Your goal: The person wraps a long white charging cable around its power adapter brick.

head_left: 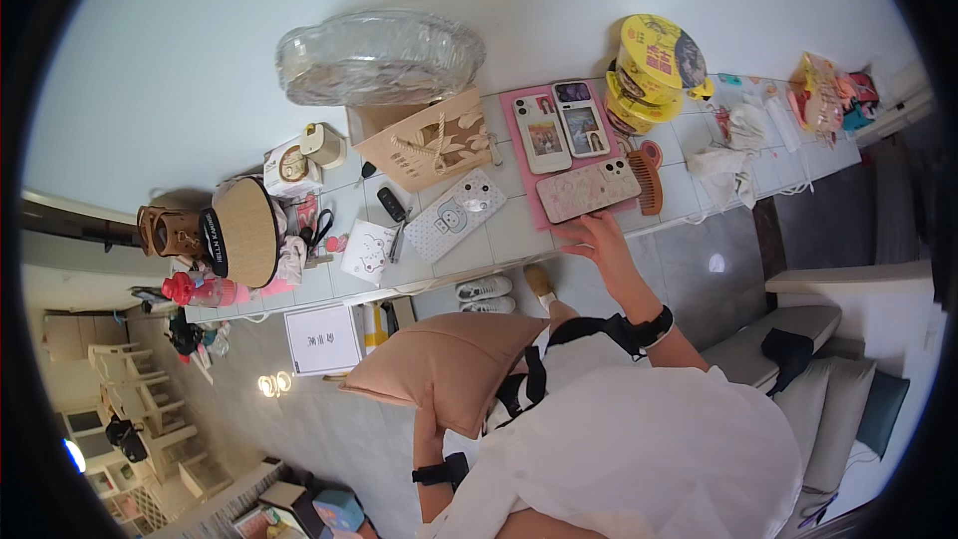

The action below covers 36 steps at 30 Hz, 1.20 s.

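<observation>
Left hand (427, 407) mostly lost at the pillow (439, 354), which sits on the near side of the pink mat (522, 162), off to its left; only a bit by the wrist shows. Can't tell whether those fingers are spread, pressed together or gripping. Person's legs mostly covered by pillow and white top (639, 429); one slipper (539, 280) pokes out. Mat's near edge partly under a phone, so its full outline is unclear. Stuff far left of the mat too cluttered to sort.

Phone (589, 190) lies across the mat's near part, back up: pale pinkish-white case, faint darker pattern, too fine to read, round lenses at the right end. Right hand (596, 237) is at its near edge, fingers loosely spread, nothing pinched; contact can't be confirmed. Two more phones, white phone (542, 136) and dark-backed phone (582, 122), lie on the mat; comb (647, 183) just right of it.
</observation>
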Motion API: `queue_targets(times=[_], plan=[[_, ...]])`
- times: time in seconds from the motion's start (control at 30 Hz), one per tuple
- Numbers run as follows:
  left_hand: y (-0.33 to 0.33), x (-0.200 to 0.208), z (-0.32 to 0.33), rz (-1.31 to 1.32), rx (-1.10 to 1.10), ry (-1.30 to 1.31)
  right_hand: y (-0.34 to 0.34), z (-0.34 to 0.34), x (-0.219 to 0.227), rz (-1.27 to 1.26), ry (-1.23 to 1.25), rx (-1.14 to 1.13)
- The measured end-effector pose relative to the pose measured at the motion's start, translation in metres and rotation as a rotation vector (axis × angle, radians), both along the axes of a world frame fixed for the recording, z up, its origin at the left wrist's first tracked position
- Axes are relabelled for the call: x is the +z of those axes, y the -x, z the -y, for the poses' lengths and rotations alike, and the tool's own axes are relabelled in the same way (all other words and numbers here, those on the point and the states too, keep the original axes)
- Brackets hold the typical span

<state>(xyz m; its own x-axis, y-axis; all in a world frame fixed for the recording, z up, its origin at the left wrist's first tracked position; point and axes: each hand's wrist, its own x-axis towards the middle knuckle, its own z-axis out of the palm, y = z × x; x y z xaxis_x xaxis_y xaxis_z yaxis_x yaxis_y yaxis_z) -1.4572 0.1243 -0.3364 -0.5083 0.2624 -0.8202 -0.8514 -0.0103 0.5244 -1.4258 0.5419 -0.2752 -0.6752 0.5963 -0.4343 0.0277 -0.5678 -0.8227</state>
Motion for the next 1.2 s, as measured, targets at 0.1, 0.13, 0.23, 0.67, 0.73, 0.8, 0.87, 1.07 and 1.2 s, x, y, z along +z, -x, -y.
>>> queue_targets(times=[0.1,0.13,0.23,0.67,0.73,0.8,0.87,1.07,1.2], plan=[[-0.007,0.019,-0.021,0.010,0.029,-0.009,-0.004,-0.018,0.000,0.074,0.001,0.103],[-0.008,0.026,-0.031,-0.014,0.049,-0.016,-0.005,-0.022,-0.004,0.073,0.015,0.112],[-0.011,0.002,-0.033,0.078,0.130,-0.008,-0.008,-0.025,0.002,0.106,0.007,0.182],[-0.012,-0.022,-0.077,0.082,0.176,0.003,-0.010,-0.070,0.031,0.213,0.127,0.493],[-0.007,-0.017,-0.084,0.091,0.170,0.020,-0.013,-0.073,0.031,0.152,0.168,0.536],[-0.006,-0.019,-0.085,0.086,0.162,0.003,-0.015,-0.074,0.027,0.140,0.172,0.529],[-0.006,-0.022,-0.086,0.079,0.154,-0.013,-0.016,-0.074,0.026,0.126,0.178,0.523],[-0.006,-0.021,-0.097,0.045,0.152,-0.029,-0.015,-0.076,0.026,0.112,0.159,0.520],[-0.007,-0.027,-0.100,0.071,0.157,-0.051,0.000,-0.071,0.015,0.119,0.046,0.728]])
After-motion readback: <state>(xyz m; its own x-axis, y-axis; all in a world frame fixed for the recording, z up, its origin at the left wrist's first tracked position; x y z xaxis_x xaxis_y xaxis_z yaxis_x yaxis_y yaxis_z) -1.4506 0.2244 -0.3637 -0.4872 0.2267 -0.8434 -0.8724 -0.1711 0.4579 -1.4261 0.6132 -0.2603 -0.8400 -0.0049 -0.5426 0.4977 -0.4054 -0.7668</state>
